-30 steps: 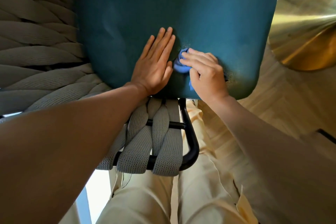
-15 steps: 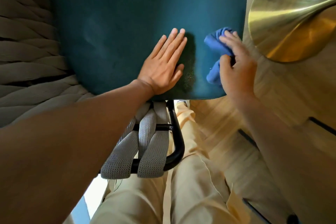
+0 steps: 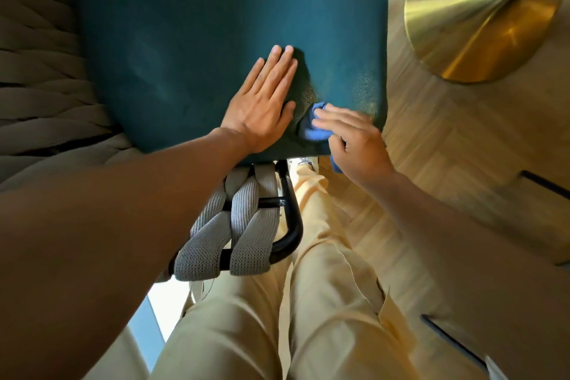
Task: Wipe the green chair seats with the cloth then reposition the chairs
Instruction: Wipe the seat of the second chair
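A dark green chair seat [image 3: 191,40] fills the upper middle of the head view. My left hand [image 3: 262,102] lies flat on it, palm down, fingers together and pointing away from me. Just to its right, my right hand [image 3: 354,139] presses a bunched blue cloth [image 3: 313,129] onto the seat's near right corner. A bit of cloth also hangs out below that hand, past the seat's edge.
The chair's thick woven grey rope back [image 3: 37,95] curves along the left, and its black tube frame [image 3: 293,219] with grey straps juts toward my legs. A brass table base [image 3: 481,28] stands on the wooden floor [image 3: 447,145] at upper right.
My right hand swept the cloth out to the seat's right edge, then back down to the near right corner beside my left hand. The left hand stayed flat on the seat.
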Demonstrator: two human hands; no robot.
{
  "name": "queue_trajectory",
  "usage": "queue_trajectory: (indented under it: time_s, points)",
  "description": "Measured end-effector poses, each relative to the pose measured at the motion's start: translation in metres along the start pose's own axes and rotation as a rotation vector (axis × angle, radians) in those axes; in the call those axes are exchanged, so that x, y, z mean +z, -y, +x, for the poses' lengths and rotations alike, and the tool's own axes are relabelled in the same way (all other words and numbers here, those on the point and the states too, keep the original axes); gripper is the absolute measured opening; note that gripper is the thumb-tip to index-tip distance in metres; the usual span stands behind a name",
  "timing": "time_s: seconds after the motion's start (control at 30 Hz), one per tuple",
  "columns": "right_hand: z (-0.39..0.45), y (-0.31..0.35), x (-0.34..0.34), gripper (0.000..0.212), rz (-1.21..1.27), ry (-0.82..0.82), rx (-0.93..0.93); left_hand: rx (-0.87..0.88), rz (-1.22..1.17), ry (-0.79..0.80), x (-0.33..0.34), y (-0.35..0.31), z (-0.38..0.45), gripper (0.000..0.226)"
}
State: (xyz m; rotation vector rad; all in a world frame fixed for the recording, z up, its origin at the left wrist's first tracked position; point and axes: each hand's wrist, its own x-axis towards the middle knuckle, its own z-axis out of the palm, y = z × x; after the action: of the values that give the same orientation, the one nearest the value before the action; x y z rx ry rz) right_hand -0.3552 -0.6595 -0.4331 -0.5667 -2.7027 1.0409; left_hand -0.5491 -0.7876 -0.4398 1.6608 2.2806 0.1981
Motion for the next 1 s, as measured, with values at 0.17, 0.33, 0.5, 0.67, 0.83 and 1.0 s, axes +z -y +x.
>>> queue_trajectory:
  time_s: [0.17, 0.33, 0.5, 0.67, 0.83, 1.0]
  points:
    - [-0.011, 0.031, -0.046, 0.036, 0.185, 0.360, 0.249, -0.062, -0.057, 0.244, -0.032, -0.009, -0.026, 0.066]
    - [0.008, 0.073, -0.098, 0.042, 0.858, 0.494, 1.287, -0.187, -0.107, 0.511, -0.086, -0.030, -0.055, 0.062]
    - [0.016, 0.091, -0.146, 0.026, 1.485, 0.306, 1.508, -0.336, -0.204, 0.609, -0.141, -0.045, -0.059, 0.059]
    - [0.033, 0.113, -0.174, 0.039, 1.573, 0.338, 1.448, -0.441, -0.349, 0.614, -0.185, -0.052, -0.056, 0.052]
    - [0.042, 0.142, -0.191, 0.039, 1.403, 0.370, 1.415, -0.471, -0.332, 0.653, -0.217, -0.054, -0.064, 0.053]
    - [0.031, 0.172, -0.189, 0.022, 1.172, 0.372, 1.351, -0.378, -0.265, 0.666, -0.228, -0.064, -0.079, 0.050]
